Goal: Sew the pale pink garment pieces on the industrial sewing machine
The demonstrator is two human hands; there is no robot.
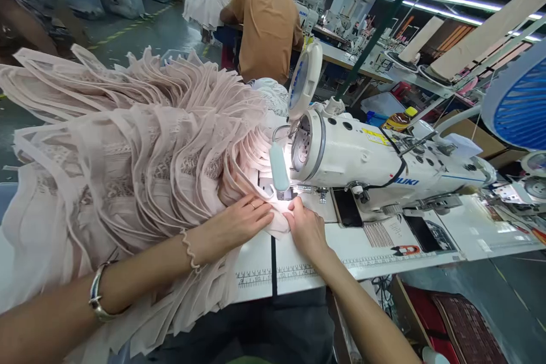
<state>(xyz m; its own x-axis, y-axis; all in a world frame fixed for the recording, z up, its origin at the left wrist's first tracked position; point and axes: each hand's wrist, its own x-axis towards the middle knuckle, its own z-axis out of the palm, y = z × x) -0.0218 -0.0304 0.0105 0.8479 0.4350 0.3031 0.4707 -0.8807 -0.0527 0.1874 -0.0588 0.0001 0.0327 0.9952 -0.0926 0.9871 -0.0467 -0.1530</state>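
Head view: how's the cloth [279, 227] held?
— Frame centre. Right hand [307, 230] pinches its edge; left hand [244, 220] lies over it, finger grip unclear. Looks light, soft; I'd hold edges.

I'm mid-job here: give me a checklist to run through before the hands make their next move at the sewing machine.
1. Left hand on the pale pink fabric: ok, its fingers lie over it.
2. Right hand at the fabric's other side: ok, touching; whether it pinches cannot be told.
3. Fingertips clear of the needle: cannot tell; the needle is not visible.
4. Light at the sewing machine's working end: ok, brightly lit.
5. Garment pile clear of the left forearm: not ok, the forearm reaches across it.
6. Orange-handled snips apart from the fabric: ok, lying beyond the right hand.
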